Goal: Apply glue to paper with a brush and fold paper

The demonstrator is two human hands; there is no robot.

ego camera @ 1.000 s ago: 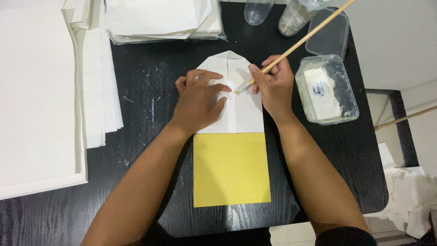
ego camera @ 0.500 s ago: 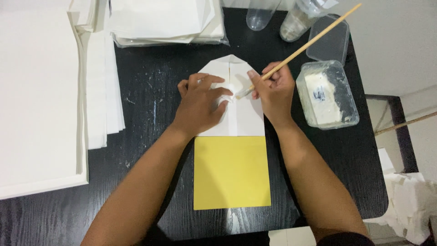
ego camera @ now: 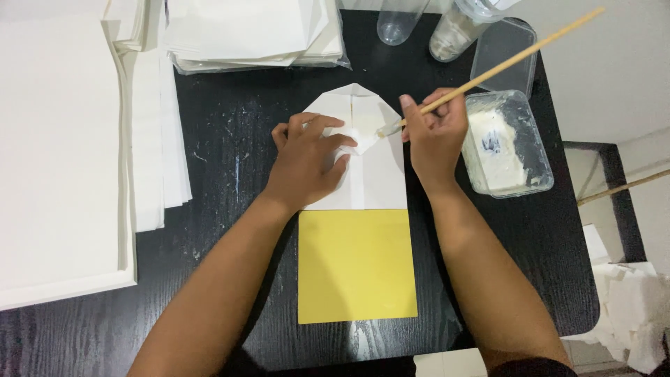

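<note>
Head view: at the centre of the frame, a folded white paper (ego camera: 370, 164) with a pointed top lies on the black table (ego camera: 230, 174), overlapping a yellow sheet (ego camera: 356, 269) below it. The left hand (ego camera: 307, 164) presses flat on the paper, fingers spread, grasping nothing. The right hand (ego camera: 436, 132) has its fingers closed around a long wooden brush (ego camera: 502, 66), tip touching a small raised flap. This looks like the pasting step; next the flap likely needs pressing down. A tub of white paste (ego camera: 506, 143) sits just right.
</note>
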